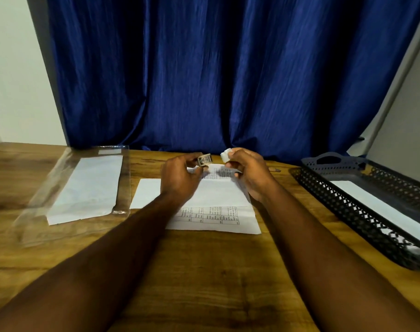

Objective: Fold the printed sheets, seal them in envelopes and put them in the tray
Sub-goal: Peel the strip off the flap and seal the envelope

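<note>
Left hand [180, 176] pinches what looks like a tape roll [204, 160]; right hand [246, 172] grips its white cap [225, 156].

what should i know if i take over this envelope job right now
Left hand holds a small glue stick; right hand holds its white cap.
Printed sheet lies folded at centre, over an envelope.
Spare envelopes in a clear sleeve at left.
Tray at right holds at least one white envelope.
Left: insert the sheet, glue, seal, put it in the tray.
</note>
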